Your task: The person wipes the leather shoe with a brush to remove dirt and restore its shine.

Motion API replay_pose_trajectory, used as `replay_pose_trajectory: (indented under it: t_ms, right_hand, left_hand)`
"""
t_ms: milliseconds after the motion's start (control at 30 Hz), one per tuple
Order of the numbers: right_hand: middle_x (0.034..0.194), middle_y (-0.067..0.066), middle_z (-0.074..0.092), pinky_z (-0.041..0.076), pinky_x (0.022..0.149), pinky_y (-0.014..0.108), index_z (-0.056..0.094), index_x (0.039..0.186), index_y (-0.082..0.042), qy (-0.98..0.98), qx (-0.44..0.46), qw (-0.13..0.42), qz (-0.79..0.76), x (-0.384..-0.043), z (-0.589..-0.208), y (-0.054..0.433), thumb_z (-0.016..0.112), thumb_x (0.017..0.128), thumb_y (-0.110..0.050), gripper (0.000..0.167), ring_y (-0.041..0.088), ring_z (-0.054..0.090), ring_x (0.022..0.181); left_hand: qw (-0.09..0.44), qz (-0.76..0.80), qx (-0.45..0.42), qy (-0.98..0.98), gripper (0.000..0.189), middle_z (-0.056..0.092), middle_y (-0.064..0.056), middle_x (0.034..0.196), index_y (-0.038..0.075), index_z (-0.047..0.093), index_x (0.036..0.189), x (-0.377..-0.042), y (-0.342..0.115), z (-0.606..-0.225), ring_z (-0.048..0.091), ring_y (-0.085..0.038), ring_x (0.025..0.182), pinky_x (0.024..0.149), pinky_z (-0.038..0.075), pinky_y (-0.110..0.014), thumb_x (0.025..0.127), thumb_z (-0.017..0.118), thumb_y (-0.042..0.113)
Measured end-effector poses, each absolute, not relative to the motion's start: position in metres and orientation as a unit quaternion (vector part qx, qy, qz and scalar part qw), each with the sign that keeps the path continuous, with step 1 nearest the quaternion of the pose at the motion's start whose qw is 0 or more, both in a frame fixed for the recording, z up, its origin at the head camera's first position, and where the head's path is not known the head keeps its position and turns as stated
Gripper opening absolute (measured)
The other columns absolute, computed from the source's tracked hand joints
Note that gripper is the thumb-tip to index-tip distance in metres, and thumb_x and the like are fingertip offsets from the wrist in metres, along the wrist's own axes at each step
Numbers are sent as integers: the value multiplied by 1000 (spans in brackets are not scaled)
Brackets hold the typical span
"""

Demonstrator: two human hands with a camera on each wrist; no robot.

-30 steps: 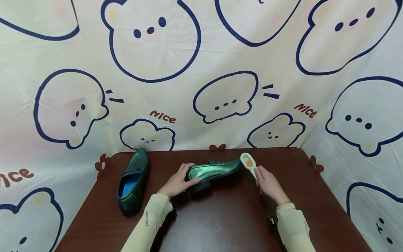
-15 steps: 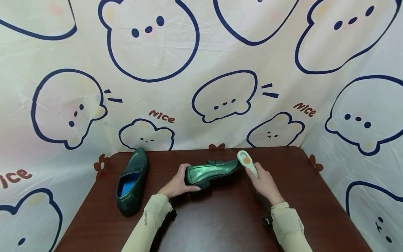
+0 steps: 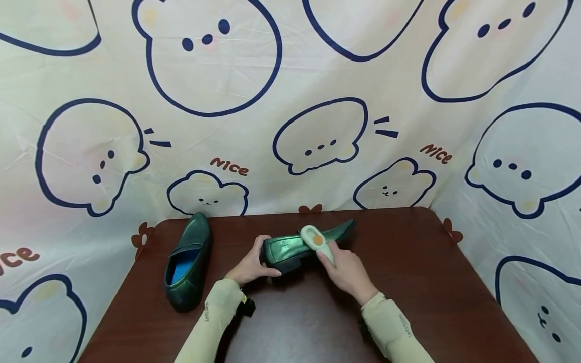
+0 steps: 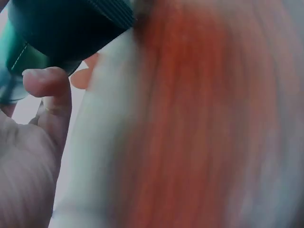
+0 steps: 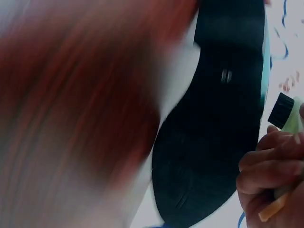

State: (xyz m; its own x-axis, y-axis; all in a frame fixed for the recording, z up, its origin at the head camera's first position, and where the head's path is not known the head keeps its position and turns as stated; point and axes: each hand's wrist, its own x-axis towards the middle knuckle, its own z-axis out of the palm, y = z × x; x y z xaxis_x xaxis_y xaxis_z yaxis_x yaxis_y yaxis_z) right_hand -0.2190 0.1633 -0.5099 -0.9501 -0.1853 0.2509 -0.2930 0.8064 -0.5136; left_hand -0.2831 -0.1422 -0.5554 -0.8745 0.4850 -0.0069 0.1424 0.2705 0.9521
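A shiny green loafer (image 3: pixel 282 250) is held at the heel by my left hand (image 3: pixel 249 264), with the thumb on the heel block's side. Its toe points right and its dark sole (image 5: pixel 213 114) faces the right wrist camera. My right hand (image 3: pixel 349 272) grips a pale green brush (image 3: pixel 313 236) with an orange spot. The brush head overlaps the loafer's middle in the head view; in the right wrist view its dark bristles (image 5: pixel 281 110) point toward the upper. Whether they touch cannot be seen. A second green loafer (image 3: pixel 188 272) with a blue insole stands upright at the left.
A dark brown wooden table (image 3: pixel 436 282) lies beneath both hands. Behind it and along the sides hangs a pale curtain (image 3: pixel 254 141) printed with blue-outlined bears.
My right hand has moved left with the brush, from the toe to the loafer's middle. The left thumb has shifted down onto the heel, and the held loafer's toe is tilted higher.
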Motion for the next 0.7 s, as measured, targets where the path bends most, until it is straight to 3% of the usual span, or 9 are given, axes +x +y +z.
replay_pose_trajectory:
  t_ms: [100,233,600,700]
  right_hand:
    - [65,-3,48,37,51,30,55,105,-13,-949,165,93,252,-215,-508,143,56,106,-43,30,12,44,54]
    - [61,-6,43,35,48,27,52,97,-15,-948,203,94,224,-211,-506,125,55,107,-45,31,10,41,51]
    - [61,-9,43,33,48,24,53,95,-16,-945,241,105,197,-208,-509,94,51,107,-47,34,7,39,50]
    - [62,-9,45,33,48,24,54,95,-15,-946,244,113,183,-207,-510,87,53,107,-45,33,7,40,51]
  left_hand:
    - [152,612,205,748,91,43,-17,145,18,29,149,-287,-144,-565,49,-24,116,82,52,-30,81,89,12]
    - [141,636,205,731,88,44,-16,144,18,31,149,-289,-145,-573,49,-23,115,82,52,-29,82,88,12]
    - [123,644,220,723,90,46,-15,141,17,30,151,-287,-145,-575,53,-17,108,70,51,-25,82,87,6]
    - [123,652,230,712,92,43,-16,142,15,29,151,-287,-144,-575,54,-16,109,72,53,-25,81,88,3]
